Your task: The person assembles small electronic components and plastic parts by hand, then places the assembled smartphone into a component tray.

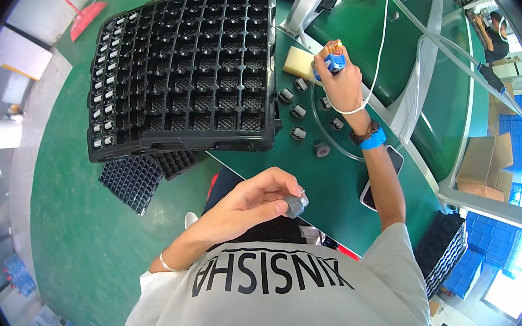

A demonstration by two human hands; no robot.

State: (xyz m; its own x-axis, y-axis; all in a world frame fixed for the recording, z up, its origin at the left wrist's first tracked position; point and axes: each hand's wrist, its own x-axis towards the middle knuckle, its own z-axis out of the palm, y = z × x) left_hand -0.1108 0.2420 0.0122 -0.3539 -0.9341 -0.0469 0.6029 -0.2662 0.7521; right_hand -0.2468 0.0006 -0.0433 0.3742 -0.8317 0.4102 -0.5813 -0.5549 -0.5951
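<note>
In left hand (249, 203), partly hidden component (297, 206).

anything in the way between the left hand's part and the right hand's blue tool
Loose parts on the green table and a thin hose lie between the grey part in the left hand and the blue tool in the right hand. Both hands look raised, so probably nothing blocks.

Head view: left fisheye of a pair on my head, aimed steeply down, picture upright. My shirt (278, 323) fills the near edge, close below the lens. Left hand (254, 203) sits near centre; right hand (342, 89) farther out. Coverage very wide: floor (68, 208) to left, workbench (339, 177) to right. Straight edges bow toward the round dark rim.
</note>
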